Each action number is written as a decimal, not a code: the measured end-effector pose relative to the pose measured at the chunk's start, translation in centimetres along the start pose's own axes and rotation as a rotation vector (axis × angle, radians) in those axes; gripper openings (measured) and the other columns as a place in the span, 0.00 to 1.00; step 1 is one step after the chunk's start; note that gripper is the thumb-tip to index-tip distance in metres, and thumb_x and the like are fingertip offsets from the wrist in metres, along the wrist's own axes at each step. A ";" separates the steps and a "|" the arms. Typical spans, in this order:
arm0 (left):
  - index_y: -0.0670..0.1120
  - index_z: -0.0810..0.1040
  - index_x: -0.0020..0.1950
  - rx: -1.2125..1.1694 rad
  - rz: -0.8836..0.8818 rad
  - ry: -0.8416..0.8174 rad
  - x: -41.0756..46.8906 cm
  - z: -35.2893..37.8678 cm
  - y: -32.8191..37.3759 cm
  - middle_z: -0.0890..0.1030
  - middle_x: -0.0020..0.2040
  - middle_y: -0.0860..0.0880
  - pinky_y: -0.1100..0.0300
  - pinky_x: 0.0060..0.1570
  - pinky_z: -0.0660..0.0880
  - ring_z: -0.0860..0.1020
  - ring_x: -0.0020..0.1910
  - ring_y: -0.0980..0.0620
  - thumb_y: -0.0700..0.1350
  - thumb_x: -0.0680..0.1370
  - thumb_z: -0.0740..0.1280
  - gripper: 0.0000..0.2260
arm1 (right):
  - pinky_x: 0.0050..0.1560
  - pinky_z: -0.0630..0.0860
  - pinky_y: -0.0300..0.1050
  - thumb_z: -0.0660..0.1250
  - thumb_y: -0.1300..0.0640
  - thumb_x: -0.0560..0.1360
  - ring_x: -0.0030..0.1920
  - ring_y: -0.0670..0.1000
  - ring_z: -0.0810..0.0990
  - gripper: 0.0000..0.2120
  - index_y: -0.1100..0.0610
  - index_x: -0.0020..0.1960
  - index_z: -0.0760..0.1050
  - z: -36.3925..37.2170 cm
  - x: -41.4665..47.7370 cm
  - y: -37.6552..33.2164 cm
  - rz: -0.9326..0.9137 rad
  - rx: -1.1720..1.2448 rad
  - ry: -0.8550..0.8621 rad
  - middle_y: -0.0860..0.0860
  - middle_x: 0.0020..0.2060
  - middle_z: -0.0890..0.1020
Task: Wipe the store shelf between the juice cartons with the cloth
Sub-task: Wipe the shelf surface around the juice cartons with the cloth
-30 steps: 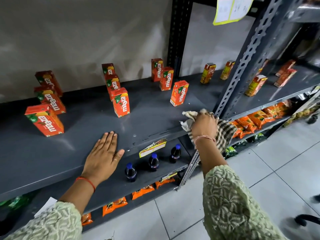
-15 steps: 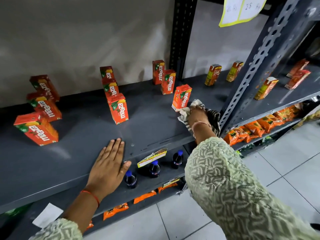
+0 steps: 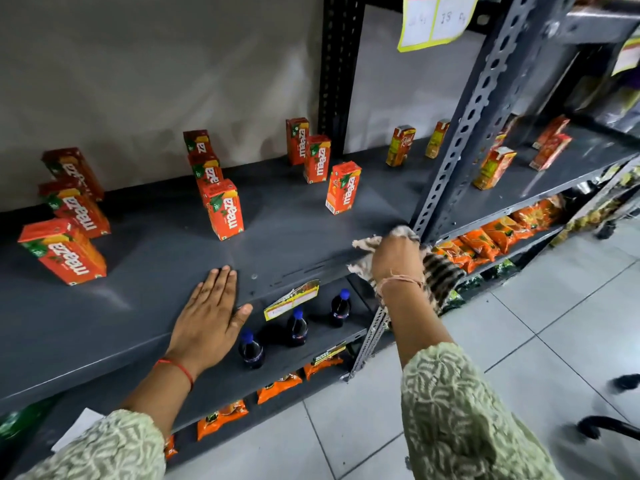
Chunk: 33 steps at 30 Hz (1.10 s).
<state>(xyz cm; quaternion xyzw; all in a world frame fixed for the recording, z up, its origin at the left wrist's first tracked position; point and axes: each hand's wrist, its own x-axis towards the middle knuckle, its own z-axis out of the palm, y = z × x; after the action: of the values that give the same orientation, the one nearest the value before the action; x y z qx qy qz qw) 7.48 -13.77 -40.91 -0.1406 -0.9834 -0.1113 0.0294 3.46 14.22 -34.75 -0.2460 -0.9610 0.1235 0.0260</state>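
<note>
A dark grey shelf (image 3: pixel 284 233) carries several orange juice cartons standing in spaced rows, one near the right (image 3: pixel 343 192), one in the middle (image 3: pixel 224 210) and one at the left front (image 3: pixel 64 251). My right hand (image 3: pixel 394 258) grips a checked brown-and-white cloth (image 3: pixel 441 275) at the shelf's front edge, beside the perforated metal upright (image 3: pixel 467 123). The cloth hangs partly over the edge. My left hand (image 3: pixel 209 317) lies flat on the shelf's front, palm down, fingers together, holding nothing.
Dark soda bottles (image 3: pixel 297 328) stand on the shelf below, with orange snack packets (image 3: pixel 485 239) lower right and along the bottom. More cartons (image 3: pixel 493 168) stand on the neighbouring shelf to the right. A yellow-edged paper sign (image 3: pixel 436 19) hangs above. Tiled floor lies at the right.
My right hand with the cloth has pulled back from beside the right carton to the shelf's front edge by the upright. My left hand stays flat in place.
</note>
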 end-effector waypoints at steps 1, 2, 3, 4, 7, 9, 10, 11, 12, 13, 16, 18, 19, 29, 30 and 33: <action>0.40 0.43 0.72 -0.001 -0.003 -0.006 0.0 -0.1 0.1 0.49 0.76 0.45 0.57 0.71 0.42 0.43 0.72 0.53 0.70 0.64 0.23 0.47 | 0.67 0.66 0.59 0.59 0.64 0.74 0.65 0.64 0.71 0.17 0.69 0.62 0.69 -0.2 0.1 -0.7 -0.052 0.026 0.034 0.66 0.61 0.75; 0.41 0.44 0.73 0.002 -0.008 -0.015 0.0 -0.2 0.2 0.48 0.76 0.45 0.58 0.71 0.41 0.42 0.72 0.54 0.69 0.65 0.25 0.46 | 0.68 0.65 0.58 0.56 0.65 0.75 0.65 0.63 0.70 0.17 0.67 0.62 0.70 -0.1 0.3 -1.7 -0.125 0.041 0.042 0.66 0.63 0.74; 0.41 0.44 0.73 0.006 -0.013 -0.021 0.1 -0.3 0.2 0.47 0.76 0.45 0.58 0.70 0.40 0.42 0.72 0.54 0.68 0.65 0.27 0.44 | 0.70 0.62 0.57 0.54 0.66 0.76 0.67 0.62 0.68 0.18 0.65 0.64 0.69 0.4 0.5 -2.6 -0.215 0.034 0.015 0.65 0.65 0.72; 0.42 0.43 0.73 0.005 -0.017 -0.023 0.1 -0.4 0.1 0.47 0.76 0.45 0.59 0.70 0.40 0.42 0.73 0.54 0.67 0.66 0.27 0.43 | 0.73 0.58 0.56 0.53 0.66 0.76 0.70 0.61 0.64 0.20 0.63 0.67 0.67 1.1 0.6 -3.5 -0.298 0.011 -0.033 0.63 0.69 0.69; 0.42 0.43 0.73 0.005 -0.010 -0.032 -0.2 -0.6 -0.2 0.47 0.76 0.46 0.59 0.70 0.40 0.41 0.71 0.55 0.69 0.62 0.21 0.48 | 0.73 0.57 0.57 0.51 0.65 0.77 0.72 0.62 0.61 0.21 0.63 0.70 0.63 3.0 1.5 -3.9 -0.235 -0.078 -0.105 0.63 0.70 0.66; 0.42 0.44 0.73 -0.002 -0.007 -0.035 -0.4 -0.4 -0.4 0.48 0.76 0.45 0.58 0.70 0.40 0.42 0.72 0.54 0.69 0.61 0.20 0.50 | 0.70 0.63 0.60 0.52 0.63 0.77 0.68 0.64 0.67 0.19 0.64 0.67 0.68 2.9 1.8 -2.9 -0.027 -0.109 -0.073 0.65 0.67 0.69; 0.42 0.44 0.73 -0.009 -0.004 -0.034 -0.4 -0.4 -0.5 0.48 0.76 0.45 0.58 0.70 0.40 0.43 0.73 0.53 0.69 0.61 0.20 0.50 | 0.69 0.63 0.61 0.53 0.62 0.77 0.68 0.65 0.67 0.19 0.64 0.66 0.69 2.4 1.7 -2.4 0.075 -0.122 -0.078 0.64 0.68 0.69; 0.42 0.44 0.73 -0.012 -0.002 -0.030 -0.4 -0.3 -0.5 0.48 0.76 0.45 0.57 0.70 0.40 0.43 0.73 0.52 0.70 0.61 0.20 0.50 | 0.70 0.62 0.62 0.55 0.60 0.77 0.68 0.65 0.66 0.19 0.65 0.66 0.68 1.9 1.6 -2.1 0.135 -0.125 -0.087 0.65 0.69 0.67; 0.41 0.44 0.73 -0.014 0.001 -0.024 -0.4 -0.2 -0.5 0.48 0.76 0.44 0.57 0.70 0.40 0.44 0.73 0.51 0.70 0.61 0.20 0.49 | 0.70 0.62 0.62 0.56 0.60 0.76 0.69 0.66 0.65 0.20 0.66 0.67 0.68 1.5 1.5 -2.1 0.147 -0.133 -0.087 0.66 0.69 0.66; 0.41 0.45 0.73 -0.017 0.005 -0.021 -0.3 -0.2 -0.6 0.49 0.76 0.44 0.57 0.70 0.41 0.44 0.74 0.51 0.70 0.62 0.21 0.49 | 0.69 0.63 0.62 0.58 0.60 0.76 0.68 0.66 0.66 0.21 0.67 0.66 0.67 1.2 1.3 -2.5 0.116 -0.128 -0.069 0.67 0.68 0.67; 0.40 0.47 0.73 -0.036 0.019 -0.010 -0.4 -0.1 -0.7 0.51 0.76 0.43 0.57 0.70 0.42 0.47 0.74 0.48 0.70 0.63 0.22 0.50 | 0.67 0.67 0.58 0.56 0.65 0.75 0.64 0.63 0.72 0.16 0.67 0.62 0.69 2.0 0.2 -4.9 -0.123 -0.014 0.004 0.65 0.63 0.74; 0.39 0.48 0.73 -0.045 0.029 0.002 -0.4 -0.1 -0.8 0.51 0.76 0.43 0.57 0.70 0.42 0.48 0.74 0.48 0.70 0.62 0.22 0.50 | 0.68 0.67 0.56 0.54 0.67 0.75 0.64 0.61 0.72 0.18 0.64 0.64 0.69 3.2 -0.6 -6.8 -0.297 0.050 -0.036 0.63 0.63 0.75; 0.40 0.47 0.73 -0.045 0.029 0.001 -0.5 -0.2 -0.9 0.51 0.76 0.43 0.57 0.70 0.42 0.47 0.74 0.48 0.70 0.62 0.21 0.51 | 0.70 0.65 0.56 0.54 0.67 0.75 0.66 0.60 0.70 0.20 0.63 0.67 0.66 3.5 -1.0 -7.6 -0.353 0.063 -0.061 0.62 0.65 0.73; 0.38 0.54 0.71 -0.065 -0.127 0.122 -0.7 -0.3 -3.3 0.58 0.74 0.41 0.59 0.71 0.43 0.48 0.71 0.50 0.68 0.69 0.28 0.45 | 0.66 0.65 0.47 0.55 0.63 0.79 0.67 0.60 0.71 0.17 0.63 0.67 0.70 0.0 3.4 -16.1 -0.496 0.443 -0.015 0.62 0.66 0.73; 0.37 0.57 0.70 -0.051 -0.155 0.117 -0.4 -0.4 -3.3 0.62 0.72 0.40 0.62 0.70 0.42 0.52 0.70 0.49 0.67 0.72 0.30 0.43 | 0.65 0.65 0.46 0.55 0.64 0.78 0.66 0.60 0.71 0.17 0.63 0.66 0.70 -0.1 4.7 -17.0 -0.516 0.432 -0.010 0.63 0.65 0.74; 0.35 0.66 0.66 -0.044 -0.246 0.069 0.0 -0.8 -3.5 0.72 0.66 0.38 0.65 0.67 0.42 0.65 0.68 0.44 0.61 0.77 0.37 0.36 | 0.67 0.62 0.45 0.55 0.64 0.78 0.68 0.60 0.69 0.18 0.64 0.67 0.68 -0.4 7.7 -19.4 -0.635 0.312 -0.042 0.62 0.67 0.72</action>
<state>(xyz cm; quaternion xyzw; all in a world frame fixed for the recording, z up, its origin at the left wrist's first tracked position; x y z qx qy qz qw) 6.56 -17.18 -40.91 -0.0154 -0.9889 -0.1405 0.0463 -12.34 1.57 -29.55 0.0743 -0.9595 0.2595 0.0805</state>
